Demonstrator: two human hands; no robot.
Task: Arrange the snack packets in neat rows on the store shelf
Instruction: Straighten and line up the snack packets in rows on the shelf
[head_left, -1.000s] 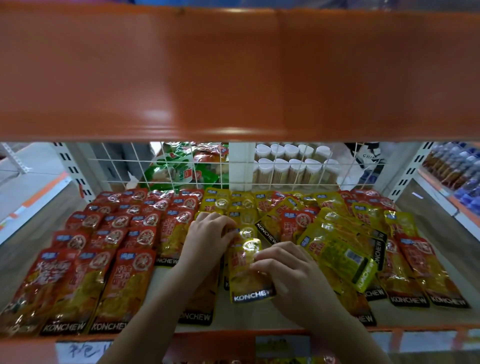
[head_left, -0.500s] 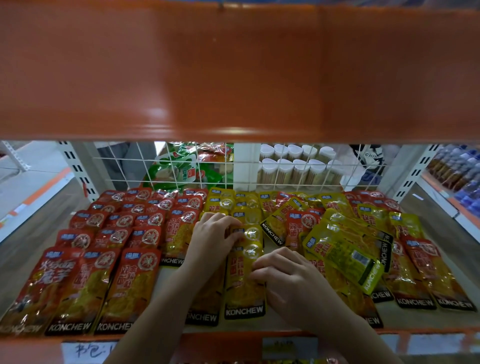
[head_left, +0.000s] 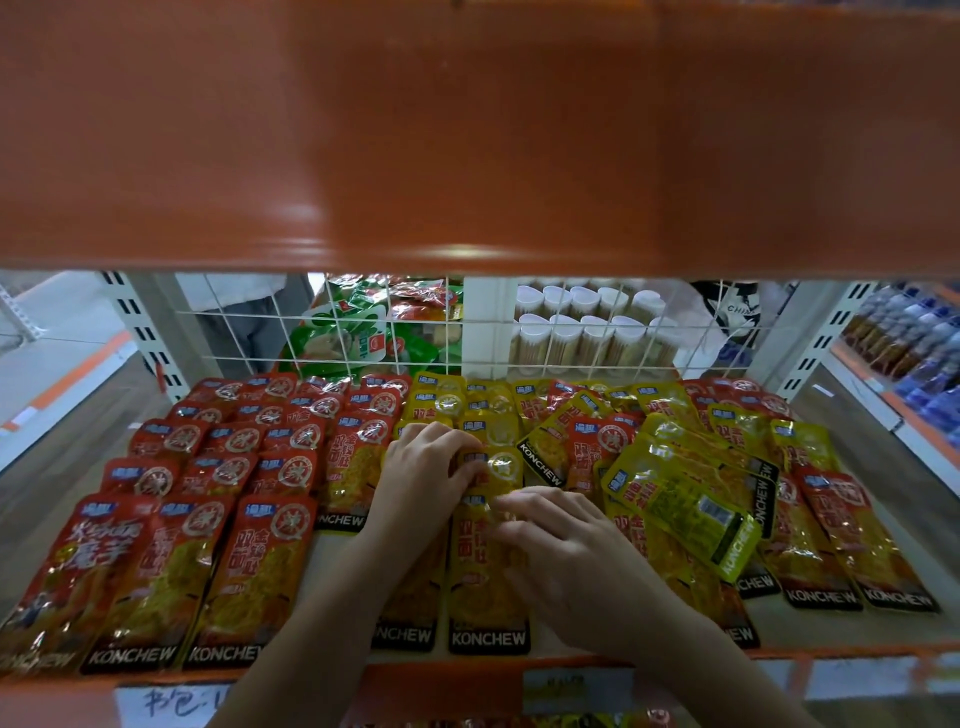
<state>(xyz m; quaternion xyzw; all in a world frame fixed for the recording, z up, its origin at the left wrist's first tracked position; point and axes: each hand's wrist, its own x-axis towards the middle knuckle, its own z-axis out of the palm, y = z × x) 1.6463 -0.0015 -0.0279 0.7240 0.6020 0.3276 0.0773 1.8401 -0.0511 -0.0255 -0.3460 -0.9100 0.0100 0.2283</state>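
From the head view we look under an orange upper shelf (head_left: 467, 130) at the store shelf (head_left: 561, 631), where both of our hands work on the middle column of yellow snack packets.

Our left hand (head_left: 423, 480) lies palm down with its fingers (head_left: 460, 441) curled over the top edge of a yellow packet (head_left: 501, 465), the thumb pressing at that packet's left side. Our right hand (head_left: 566, 558) lies across the front yellow packet (head_left: 485, 587), its fingers (head_left: 519, 506) bent and pinching at that packet's upper end, just below the left fingertips. Motion blur softens the right fingertips, so we cannot tell exactly how they close on the film.

Left of our left fingers, the red packets (head_left: 223, 467) lie in straight overlapping rows running back toward the wire grid (head_left: 363, 332). Right of our right fingers, the packets are jumbled: a loose yellow packet (head_left: 685, 506) lies slanted across others, and another tilted packet (head_left: 545, 452) rests just beside the right fingertips. Beyond these, red and yellow packets (head_left: 841, 525) reach the front edge at the far right.

Behind the grid stand white-capped jars (head_left: 582, 332) and green bags (head_left: 353, 338).
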